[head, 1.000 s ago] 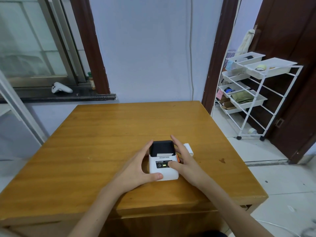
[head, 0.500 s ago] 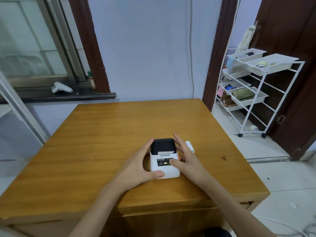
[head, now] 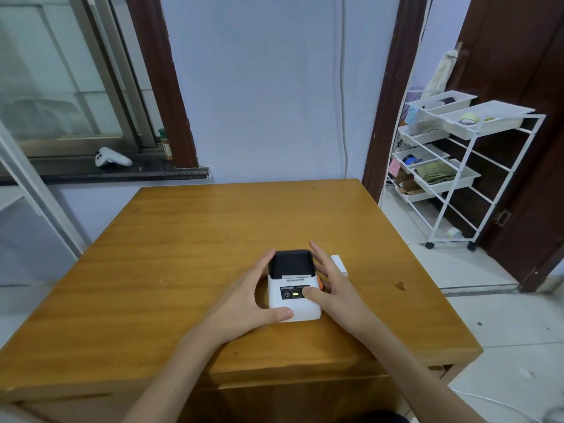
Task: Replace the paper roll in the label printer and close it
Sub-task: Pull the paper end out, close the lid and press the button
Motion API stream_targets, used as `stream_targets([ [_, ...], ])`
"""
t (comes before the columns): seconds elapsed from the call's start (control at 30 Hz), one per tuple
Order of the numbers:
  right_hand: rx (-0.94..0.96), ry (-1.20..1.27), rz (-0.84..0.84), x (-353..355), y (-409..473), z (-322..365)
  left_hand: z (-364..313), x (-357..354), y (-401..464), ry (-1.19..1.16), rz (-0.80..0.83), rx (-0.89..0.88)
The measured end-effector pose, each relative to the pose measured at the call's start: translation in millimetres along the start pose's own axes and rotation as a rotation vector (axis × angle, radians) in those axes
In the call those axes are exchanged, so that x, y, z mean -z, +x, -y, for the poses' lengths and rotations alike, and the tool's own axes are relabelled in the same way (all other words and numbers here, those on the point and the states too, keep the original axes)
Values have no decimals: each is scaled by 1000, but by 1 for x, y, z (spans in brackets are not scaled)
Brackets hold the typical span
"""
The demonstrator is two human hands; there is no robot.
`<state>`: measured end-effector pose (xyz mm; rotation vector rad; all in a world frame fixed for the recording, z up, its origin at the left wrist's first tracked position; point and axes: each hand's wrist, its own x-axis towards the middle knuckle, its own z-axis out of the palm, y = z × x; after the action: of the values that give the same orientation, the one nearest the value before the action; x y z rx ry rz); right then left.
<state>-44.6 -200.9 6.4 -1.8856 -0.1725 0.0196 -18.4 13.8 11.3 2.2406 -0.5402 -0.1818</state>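
Observation:
A small white label printer (head: pixel 300 306) with a black lid sits on the wooden table (head: pixel 189 245), lid down, a green light lit on its front panel. My left hand (head: pixel 247 297) cups its left side, thumb at the front corner. My right hand (head: pixel 335 288) wraps the right side, thumb resting on the front panel near the light, fingers beside an orange tab on the printer's side. A white paper roll (head: pixel 340 264) lies on the table just right of my right hand, partly hidden by my fingers.
A white wire shelf cart (head: pixel 467 178) with trays stands on the tiled floor to the right, by a dark door. A white controller (head: pixel 111 157) lies on the window sill at the back left. The table's front edge is close to my body.
The view has shifted slightly. My right thumb has slid a little along the printer's front panel. Both hands stay on the printer, which has not moved.

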Motion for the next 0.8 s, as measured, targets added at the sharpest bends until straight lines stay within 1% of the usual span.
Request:
stream_targets([
  [0.33,0,12,10,1,-3,3,1,-1,0,-2,0,-1],
  [0.57,-9,40,81,6,-4,3,2,-1,1,-11,-3,-3],
  [0.8,3,27,91,7,-4,3,3,-2,1,1,-2,-1],
])
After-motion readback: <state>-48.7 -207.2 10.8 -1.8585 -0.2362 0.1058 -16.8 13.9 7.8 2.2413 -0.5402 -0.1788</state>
